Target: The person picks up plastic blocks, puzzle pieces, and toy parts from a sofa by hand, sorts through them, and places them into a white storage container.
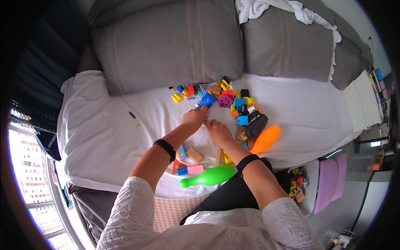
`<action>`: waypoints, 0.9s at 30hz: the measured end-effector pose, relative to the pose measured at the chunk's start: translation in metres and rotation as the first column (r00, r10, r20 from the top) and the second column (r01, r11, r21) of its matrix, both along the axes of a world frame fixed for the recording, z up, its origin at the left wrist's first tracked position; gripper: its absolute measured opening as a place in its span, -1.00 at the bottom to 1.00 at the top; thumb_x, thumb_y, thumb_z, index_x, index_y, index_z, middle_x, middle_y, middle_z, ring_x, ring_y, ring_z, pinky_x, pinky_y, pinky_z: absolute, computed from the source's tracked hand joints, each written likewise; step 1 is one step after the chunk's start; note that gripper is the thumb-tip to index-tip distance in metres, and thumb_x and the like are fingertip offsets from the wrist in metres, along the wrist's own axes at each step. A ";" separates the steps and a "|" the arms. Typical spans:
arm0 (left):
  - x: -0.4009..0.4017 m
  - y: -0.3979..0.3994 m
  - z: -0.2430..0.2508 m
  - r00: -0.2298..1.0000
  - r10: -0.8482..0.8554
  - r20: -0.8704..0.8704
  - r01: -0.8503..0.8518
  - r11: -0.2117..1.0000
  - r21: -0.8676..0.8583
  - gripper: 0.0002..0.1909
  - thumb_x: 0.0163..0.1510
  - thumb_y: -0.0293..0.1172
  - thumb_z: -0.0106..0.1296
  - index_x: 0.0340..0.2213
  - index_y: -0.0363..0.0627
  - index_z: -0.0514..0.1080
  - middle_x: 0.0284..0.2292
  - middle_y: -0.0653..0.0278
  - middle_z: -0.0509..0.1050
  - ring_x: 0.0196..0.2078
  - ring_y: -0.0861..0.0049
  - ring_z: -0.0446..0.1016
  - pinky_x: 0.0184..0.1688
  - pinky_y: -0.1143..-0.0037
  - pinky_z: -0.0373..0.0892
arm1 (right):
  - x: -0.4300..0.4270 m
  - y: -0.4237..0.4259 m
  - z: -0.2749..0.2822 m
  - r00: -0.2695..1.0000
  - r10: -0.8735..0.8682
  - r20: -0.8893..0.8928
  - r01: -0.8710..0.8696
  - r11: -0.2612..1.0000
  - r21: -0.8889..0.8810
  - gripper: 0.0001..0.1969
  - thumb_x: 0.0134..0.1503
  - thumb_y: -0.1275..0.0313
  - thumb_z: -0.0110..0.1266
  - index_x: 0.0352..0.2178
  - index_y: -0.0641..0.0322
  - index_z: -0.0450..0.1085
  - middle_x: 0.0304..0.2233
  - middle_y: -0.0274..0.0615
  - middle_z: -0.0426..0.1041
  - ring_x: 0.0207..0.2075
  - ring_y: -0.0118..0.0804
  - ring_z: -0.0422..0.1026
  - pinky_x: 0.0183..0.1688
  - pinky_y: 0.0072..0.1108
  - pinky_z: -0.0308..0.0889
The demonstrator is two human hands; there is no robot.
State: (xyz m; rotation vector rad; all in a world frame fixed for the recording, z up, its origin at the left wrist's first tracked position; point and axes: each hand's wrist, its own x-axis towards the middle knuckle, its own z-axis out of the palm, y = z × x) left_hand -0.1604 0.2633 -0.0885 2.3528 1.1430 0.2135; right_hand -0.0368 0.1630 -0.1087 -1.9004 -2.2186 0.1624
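Note:
My left hand (194, 119) and my right hand (217, 132) meet over the white sofa cover, fingertips close together. Between them shows a small pale or clear item, too small to name; which hand holds it I cannot tell. Just beyond my left fingers lies a crumpled blue piece (207, 100), perhaps plastic film. Past it sit a purple perforated toy piece (225, 101), a red gear (228, 93) and yellow toy bricks (177, 98). Blue toy blocks (242, 120) and a dark toy vehicle (257, 126) lie right of my right hand.
Nearer me are a green toy bowling pin (207, 176), a pink block (195, 169) and a wooden block (194, 155). An orange pin (266, 138) lies at right. Grey cushions (168, 43) stand behind. A white bin (307, 200) with toys is at lower right.

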 end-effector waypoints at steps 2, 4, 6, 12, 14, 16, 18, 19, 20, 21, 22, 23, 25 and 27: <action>0.000 -0.003 -0.003 0.992 -0.040 -0.117 0.046 0.998 0.041 -0.79 0.09 -0.28 -0.04 -0.28 -0.09 0.26 -0.30 0.08 0.45 -0.25 0.07 0.46 -0.22 0.28 0.40 | 0.000 0.001 0.000 1.000 -0.002 -0.027 0.002 1.000 -0.005 -0.83 0.05 0.49 -0.09 -0.27 0.19 0.26 -0.43 -0.01 0.41 -0.45 -0.02 0.49 -0.43 -0.33 0.44; 0.000 -0.012 -0.005 0.994 0.010 -0.106 0.003 0.993 0.121 -0.77 0.09 -0.28 -0.05 -0.23 -0.06 0.24 -0.25 0.09 0.43 -0.22 0.08 0.47 -0.20 0.28 0.42 | 0.004 0.005 -0.003 0.976 -0.087 -0.199 0.070 0.993 -0.093 -0.86 0.12 0.45 -0.13 -0.27 0.18 0.26 -0.45 0.03 0.43 -0.46 0.02 0.48 -0.42 -0.28 0.43; 0.008 -0.011 -0.005 0.989 0.043 -0.144 -0.029 0.995 0.092 -0.77 0.09 -0.30 -0.07 -0.21 -0.05 0.24 -0.25 0.07 0.43 -0.22 0.06 0.47 -0.20 0.27 0.42 | 0.006 0.002 -0.007 0.969 -0.098 -0.226 0.085 0.994 -0.066 -0.89 0.12 0.44 -0.13 -0.30 0.19 0.26 -0.44 0.07 0.44 -0.45 0.06 0.47 -0.42 -0.25 0.42; 0.019 -0.020 -0.004 0.955 -0.017 -0.297 0.047 0.995 0.091 -0.85 0.07 -0.38 -0.10 -0.28 -0.08 0.30 -0.34 0.03 0.46 -0.24 0.05 0.48 -0.26 0.22 0.41 | 0.048 0.002 -0.015 0.364 -0.391 -0.845 0.096 0.919 -0.383 -0.85 0.16 0.35 -0.06 -0.46 0.16 0.26 -0.59 -0.23 0.33 -0.65 -0.28 0.34 -0.67 -0.50 0.19; 0.004 -0.022 0.002 0.968 0.045 -0.245 -0.053 0.998 -0.025 -0.88 0.06 -0.40 -0.10 -0.32 -0.08 0.33 -0.39 0.05 0.47 -0.26 0.07 0.49 -0.29 0.21 0.42 | 0.049 -0.013 0.022 -0.256 -0.714 -0.652 -0.252 0.701 -0.668 -0.72 0.19 0.19 -0.03 -0.51 0.11 0.24 -0.64 -0.45 0.13 -0.66 -0.61 0.13 -0.68 -0.78 -0.03; 0.001 -0.027 0.012 0.982 0.167 0.089 -0.084 0.806 -0.586 -0.89 0.11 -0.30 -0.10 -0.38 -0.02 0.35 -0.46 0.27 0.45 -0.37 0.39 0.47 -0.42 0.42 0.38 | 0.065 -0.032 0.036 -0.434 -0.665 -0.607 -0.314 0.744 -0.590 -0.74 0.20 0.20 -0.05 -0.50 0.11 0.24 -0.61 -0.44 0.15 -0.63 -0.61 0.17 -0.68 -0.78 -0.03; 0.010 -0.046 0.030 0.890 0.396 0.225 0.049 0.407 -0.912 -0.80 0.17 -0.19 -0.11 -0.39 -0.03 0.35 -0.42 0.42 0.42 -0.44 0.65 0.39 -0.53 0.64 0.28 | 0.086 -0.059 0.046 -0.632 -0.586 -0.507 -0.420 0.809 -0.412 -0.76 0.22 0.19 -0.08 -0.43 0.09 0.26 -0.54 -0.44 0.20 -0.54 -0.61 0.22 -0.69 -0.81 -0.01; 0.022 -0.063 0.047 0.902 0.362 0.235 0.076 0.403 -0.912 -0.80 0.17 -0.19 -0.11 -0.39 -0.03 0.35 -0.42 0.42 0.42 -0.44 0.65 0.39 -0.53 0.64 0.28 | 0.099 -0.075 0.052 -0.648 -0.562 -0.513 -0.383 0.823 -0.418 -0.76 0.22 0.19 -0.08 -0.43 0.09 0.26 -0.54 -0.44 0.20 -0.54 -0.61 0.22 -0.69 -0.81 -0.01; 0.035 -0.081 0.065 0.839 0.464 0.282 0.158 0.289 -0.944 -0.79 0.17 -0.19 -0.11 -0.38 -0.06 0.34 -0.39 0.39 0.43 -0.41 0.65 0.39 -0.52 0.64 0.28 | 0.110 -0.092 0.058 -0.695 -0.513 -0.504 -0.387 0.857 -0.339 -0.75 0.22 0.18 -0.08 -0.41 0.11 0.28 -0.53 -0.42 0.21 -0.53 -0.60 0.23 -0.68 -0.82 0.02; 0.044 -0.098 0.082 0.765 0.570 0.299 0.242 0.177 -0.954 -0.78 0.18 -0.20 -0.11 -0.37 -0.09 0.34 -0.36 0.36 0.43 -0.39 0.65 0.39 -0.52 0.64 0.28 | 0.117 -0.110 0.065 -0.737 -0.465 -0.491 -0.390 0.885 -0.253 -0.75 0.21 0.17 -0.08 -0.38 0.12 0.29 -0.52 -0.41 0.22 -0.53 -0.59 0.24 -0.67 -0.83 0.05; 0.053 -0.114 0.095 0.783 0.543 0.304 0.257 0.163 -0.953 -0.78 0.18 -0.20 -0.11 -0.37 -0.09 0.34 -0.36 0.36 0.43 -0.39 0.65 0.39 -0.52 0.64 0.28 | 0.119 -0.129 0.077 -0.766 -0.434 -0.474 -0.340 0.899 -0.275 -0.73 0.22 0.16 -0.09 -0.34 0.15 0.31 -0.50 -0.37 0.25 -0.51 -0.56 0.25 -0.66 -0.84 0.09; 0.064 -0.130 0.106 0.795 0.508 0.332 0.297 0.150 -0.943 -0.81 0.17 -0.23 -0.11 -0.37 -0.08 0.33 -0.38 0.37 0.43 -0.38 0.69 0.39 -0.50 0.66 0.28 | 0.123 -0.151 0.089 -0.796 -0.406 -0.449 -0.279 0.904 -0.323 -0.73 0.23 0.19 -0.11 -0.34 0.18 0.31 -0.48 -0.33 0.27 -0.49 -0.54 0.27 -0.66 -0.85 0.09; 0.095 -0.163 0.113 0.824 0.430 0.370 0.359 0.109 -0.927 -0.85 0.15 -0.26 -0.11 -0.38 -0.06 0.32 -0.39 0.39 0.43 -0.37 0.73 0.38 -0.48 0.69 0.28 | 0.143 -0.200 0.097 -0.800 -0.340 -0.495 -0.152 0.912 -0.381 -0.74 0.24 0.21 -0.13 -0.35 0.20 0.29 -0.48 -0.32 0.27 -0.49 -0.54 0.25 -0.67 -0.84 0.08; 0.137 -0.199 0.111 0.890 0.242 0.385 0.379 0.074 -0.922 -0.86 0.15 -0.27 -0.08 -0.36 -0.04 0.32 -0.37 0.37 0.44 -0.35 0.74 0.38 -0.45 0.70 0.29 | 0.170 -0.258 0.087 -0.794 -0.297 -0.530 -0.041 0.897 -0.441 -0.76 0.25 0.25 -0.15 -0.34 0.22 0.29 -0.47 -0.29 0.26 -0.51 -0.54 0.24 -0.69 -0.84 0.04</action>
